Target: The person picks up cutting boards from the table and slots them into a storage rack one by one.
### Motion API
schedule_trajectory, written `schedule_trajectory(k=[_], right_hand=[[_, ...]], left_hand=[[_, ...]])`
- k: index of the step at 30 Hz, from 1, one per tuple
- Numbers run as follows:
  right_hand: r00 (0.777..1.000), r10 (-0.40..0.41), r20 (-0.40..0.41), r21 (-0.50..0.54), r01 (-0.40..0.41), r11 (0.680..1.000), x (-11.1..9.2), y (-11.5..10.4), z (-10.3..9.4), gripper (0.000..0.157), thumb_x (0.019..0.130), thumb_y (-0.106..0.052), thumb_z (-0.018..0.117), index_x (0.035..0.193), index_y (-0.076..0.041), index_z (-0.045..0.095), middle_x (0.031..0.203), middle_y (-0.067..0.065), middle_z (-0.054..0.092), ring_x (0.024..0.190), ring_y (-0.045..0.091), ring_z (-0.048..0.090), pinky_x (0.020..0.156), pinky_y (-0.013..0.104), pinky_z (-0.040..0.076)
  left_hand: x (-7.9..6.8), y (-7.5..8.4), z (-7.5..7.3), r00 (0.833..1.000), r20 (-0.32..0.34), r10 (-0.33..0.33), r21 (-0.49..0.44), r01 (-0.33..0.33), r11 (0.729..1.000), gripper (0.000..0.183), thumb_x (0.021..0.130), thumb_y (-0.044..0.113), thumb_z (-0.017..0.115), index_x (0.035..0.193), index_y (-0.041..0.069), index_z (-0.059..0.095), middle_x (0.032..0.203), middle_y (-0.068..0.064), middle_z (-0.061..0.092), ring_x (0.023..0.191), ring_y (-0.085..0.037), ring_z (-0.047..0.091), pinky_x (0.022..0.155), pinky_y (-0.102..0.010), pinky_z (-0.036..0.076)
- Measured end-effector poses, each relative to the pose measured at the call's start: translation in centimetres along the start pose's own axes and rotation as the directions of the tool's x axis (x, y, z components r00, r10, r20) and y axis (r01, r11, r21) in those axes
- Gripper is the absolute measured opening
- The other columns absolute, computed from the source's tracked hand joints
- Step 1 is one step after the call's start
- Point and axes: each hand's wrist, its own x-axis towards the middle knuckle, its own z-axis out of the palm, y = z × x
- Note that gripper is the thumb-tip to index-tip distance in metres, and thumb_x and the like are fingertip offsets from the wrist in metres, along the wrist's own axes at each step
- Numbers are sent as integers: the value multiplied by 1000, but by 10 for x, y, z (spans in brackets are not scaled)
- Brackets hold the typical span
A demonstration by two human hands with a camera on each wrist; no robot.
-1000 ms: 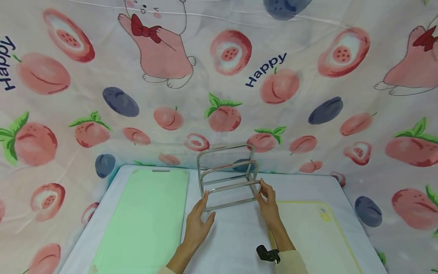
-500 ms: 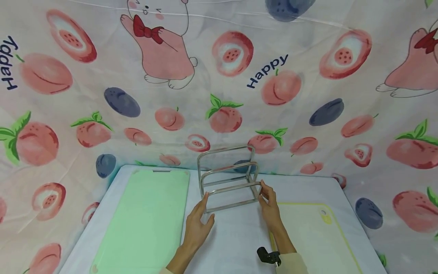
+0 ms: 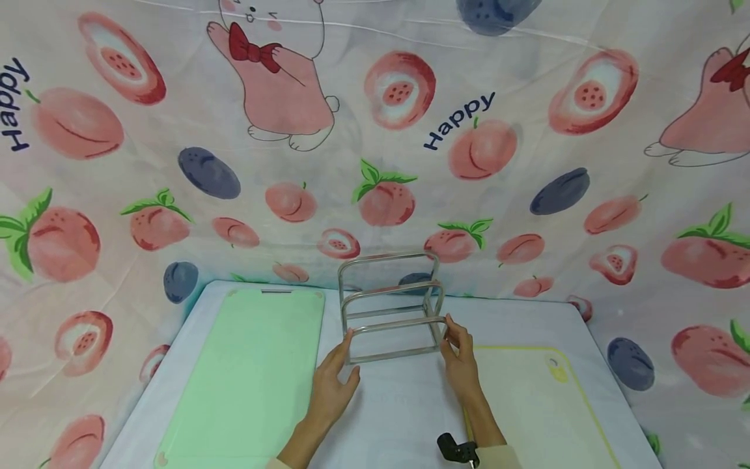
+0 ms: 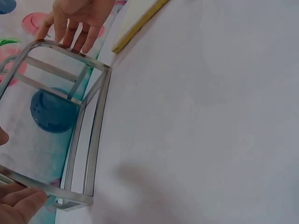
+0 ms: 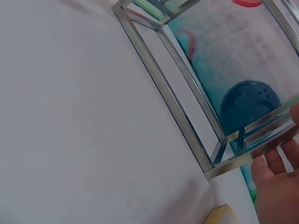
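Note:
A silver metal rack (image 3: 392, 323) with several upright loops stands at the table's far side, in the middle of the head view. My left hand (image 3: 331, 384) touches its left front corner with nearly straight fingers, the thumb held apart from the frame. At the opposite side my right hand (image 3: 461, 361) holds the front loop's upper right corner between thumb and fingers. From the left wrist, the left fingertips (image 4: 25, 200) lie along the outside of the loop. The right wrist view has the right hand's fingers (image 5: 275, 161) against the rack's side bar (image 5: 233, 163).
Left of the rack lies a pale green cutting board (image 3: 246, 378). A whitish board with a yellow rim (image 3: 521, 347) lies to the right, partly behind the right forearm. A fruit-patterned cloth (image 3: 328, 98) hangs behind the white-covered table (image 3: 392, 410). A black device (image 3: 457, 449) sits at the right wrist.
The rack has turned slightly, its right front corner coming a little toward me. My right hand has moved down with it; the left has shifted slightly left. Both boards stay put.

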Motion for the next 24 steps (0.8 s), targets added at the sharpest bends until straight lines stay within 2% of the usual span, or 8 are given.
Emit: schedule_trajectory(k=[7,12,17,24], right_hand=[[999,11,-33,52,-9,999,-6,-1,3,51,99,-5,50,145,-25,40,129,14,38,124,29,38,104,51,29],[998,16,-55,41,-14,999,-7,3,4,50,99,-7,52,143,-28,43,127,12,41,121,25,40,103,49,31],[998,8,-64,33,-6,999,-11,3,4,49,99,-8,53,143,-26,44,128,15,42,121,27,41,101,53,31],[996,13,-85,41,-10,999,-17,3,5,48,99,-9,53,142,-27,45,129,11,42,121,25,40,100,50,34]], left_hand=[[0,-4,-6,998,24,-50,-97,52,994,74,79,-9,68,143,20,47,129,-12,58,111,-31,59,80,-34,54],[0,-6,-8,999,23,-43,-108,45,993,72,78,-10,68,142,18,49,126,-13,60,108,-32,61,79,-35,54],[0,-8,-9,1000,16,-25,-104,27,994,73,78,-12,68,142,18,49,126,-14,60,106,-32,61,78,-36,54],[-1,-9,-10,1000,12,1,-117,0,993,68,78,-13,66,140,10,50,126,-16,59,106,-35,61,77,-37,55]])
